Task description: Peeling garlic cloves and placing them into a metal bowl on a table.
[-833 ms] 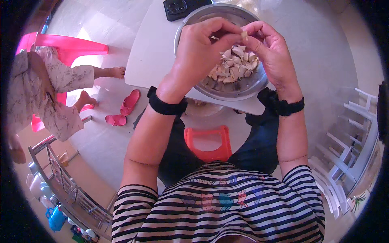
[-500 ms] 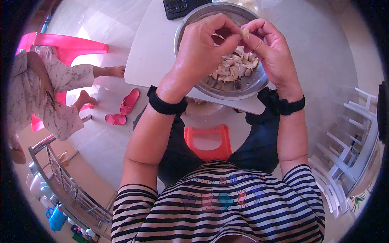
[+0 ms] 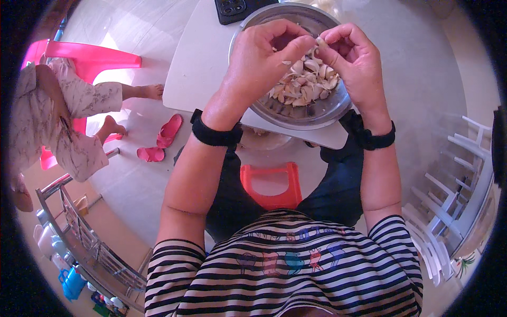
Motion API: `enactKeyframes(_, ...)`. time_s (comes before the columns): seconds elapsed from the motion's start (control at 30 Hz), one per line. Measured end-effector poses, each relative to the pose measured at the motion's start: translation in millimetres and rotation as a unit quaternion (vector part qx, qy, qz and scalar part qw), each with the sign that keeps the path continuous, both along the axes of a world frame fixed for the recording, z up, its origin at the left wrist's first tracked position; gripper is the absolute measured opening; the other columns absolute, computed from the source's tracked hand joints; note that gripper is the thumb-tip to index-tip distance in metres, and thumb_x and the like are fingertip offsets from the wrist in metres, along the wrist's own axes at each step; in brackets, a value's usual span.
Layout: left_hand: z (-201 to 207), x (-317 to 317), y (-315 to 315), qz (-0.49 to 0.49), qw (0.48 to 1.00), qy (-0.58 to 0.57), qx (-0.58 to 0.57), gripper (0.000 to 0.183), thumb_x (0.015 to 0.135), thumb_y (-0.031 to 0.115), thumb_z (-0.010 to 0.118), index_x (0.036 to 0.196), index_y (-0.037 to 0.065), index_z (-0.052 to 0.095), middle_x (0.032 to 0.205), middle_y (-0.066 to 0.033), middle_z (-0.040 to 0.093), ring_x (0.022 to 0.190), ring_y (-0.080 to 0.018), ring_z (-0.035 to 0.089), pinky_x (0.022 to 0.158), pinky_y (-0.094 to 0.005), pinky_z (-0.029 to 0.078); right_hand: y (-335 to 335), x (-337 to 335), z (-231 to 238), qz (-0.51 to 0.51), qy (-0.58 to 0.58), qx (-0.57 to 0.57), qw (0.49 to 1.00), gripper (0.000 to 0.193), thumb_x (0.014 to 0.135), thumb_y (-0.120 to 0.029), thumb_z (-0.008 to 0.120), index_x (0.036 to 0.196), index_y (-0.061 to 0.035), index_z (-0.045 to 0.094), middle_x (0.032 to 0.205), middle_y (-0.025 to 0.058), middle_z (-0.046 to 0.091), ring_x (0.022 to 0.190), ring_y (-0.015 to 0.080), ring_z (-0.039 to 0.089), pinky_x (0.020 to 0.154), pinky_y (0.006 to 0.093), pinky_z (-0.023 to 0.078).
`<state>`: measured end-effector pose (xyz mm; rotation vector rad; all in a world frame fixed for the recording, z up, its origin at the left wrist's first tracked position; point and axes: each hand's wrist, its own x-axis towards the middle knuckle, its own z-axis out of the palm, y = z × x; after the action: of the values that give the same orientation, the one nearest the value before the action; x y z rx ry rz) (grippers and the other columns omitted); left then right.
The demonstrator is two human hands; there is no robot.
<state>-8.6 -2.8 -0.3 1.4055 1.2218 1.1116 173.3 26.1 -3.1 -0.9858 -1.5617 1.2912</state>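
A wide metal bowl point(image 3: 296, 122) holds a heap of unpeeled and loose garlic cloves point(image 3: 309, 84) with papery skins. Above it, my two hands meet fingertip to fingertip. A small pale garlic clove point(image 3: 320, 40) is pinched between the thumb and index finger of my right hand point(image 3: 356, 58). From the other side my left hand point(image 3: 264, 61) presses its thumb and bent index finger against the same clove. The remaining fingers of both hands are curled, and part of the clove is hidden by the fingertips.
The bowl stands on a white table point(image 3: 198, 68), beside a black phone point(image 3: 240, 9). A red stool point(image 3: 272, 185) is below. To the left, another person sits on a pink chair point(image 3: 95, 58) near pink sandals point(image 3: 169, 132). White racks point(image 3: 454, 185) stand at the right.
My left hand has shifted slightly, its thumb tilting up toward the clove. Less of the clove shows between my fingers, and more of the garlic in the bowl is visible.
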Motion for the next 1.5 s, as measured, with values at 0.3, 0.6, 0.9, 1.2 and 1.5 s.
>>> enactKeyframes(0.3,-6,-3,2,-0.056,0.998,-0.011,-0.037,0.024,0.084,0.022,0.069,0.095,0.001,0.067,0.082,0.0009,0.064,0.073,-0.0051,0.056,0.068,-0.0207,0.045,-3,-6,9,-0.053,-0.186,0.14,0.971,0.019,0.072,0.002,0.071,0.085,-0.0065,0.06,0.077,-0.0014,0.062,0.068,0.007,0.058,0.06,0.0214,0.046)
enactKeyframes(0.6,-13,-5,3,-0.055,0.995,-0.002,-0.078,0.011,0.082,0.013,0.067,0.084,0.003,0.064,0.072,0.0039,0.059,0.065,-0.0033,0.051,0.059,-0.0193,0.042,-2,-8,10,-0.009,-0.229,0.289,0.93,0.018,0.069,0.004,0.071,0.082,-0.0052,0.061,0.075,0.0022,0.061,0.068,0.0131,0.06,0.059,0.0261,0.046)
enactKeyframes(0.9,-22,-5,3,-0.067,0.995,-0.007,-0.079,0.011,0.081,0.014,0.065,0.082,0.003,0.063,0.071,0.0034,0.058,0.065,-0.0041,0.053,0.059,-0.0206,0.043,-4,-1,10,0.035,-0.165,0.105,0.98,0.012,0.074,0.002,0.07,0.084,-0.002,0.064,0.08,0.003,0.066,0.071,0.0099,0.062,0.065,0.0243,0.051)
enactKeyframes(1.2,-16,-3,3,-0.05,0.993,0.111,0.006,0.012,0.075,0.011,0.062,0.081,0.001,0.062,0.068,0.0012,0.058,0.065,-0.0052,0.051,0.059,-0.0227,0.043,-7,-5,8,0.015,-0.187,0.088,0.978,0.011,0.074,0.004,0.069,0.082,-0.0024,0.064,0.075,0.0028,0.066,0.07,0.0087,0.062,0.065,0.0231,0.051)
enactKeyframes(1.5,-19,-7,5,-0.077,0.996,0.035,-0.041,0.008,0.078,0.009,0.06,0.081,0.003,0.061,0.071,0.0033,0.057,0.068,-0.0041,0.051,0.061,-0.0218,0.042,-4,-1,6,0.015,-0.097,-0.009,0.995,0.009,0.077,0.0,0.071,0.082,-0.0031,0.065,0.074,-0.0004,0.065,0.07,0.0061,0.061,0.066,0.0218,0.05)
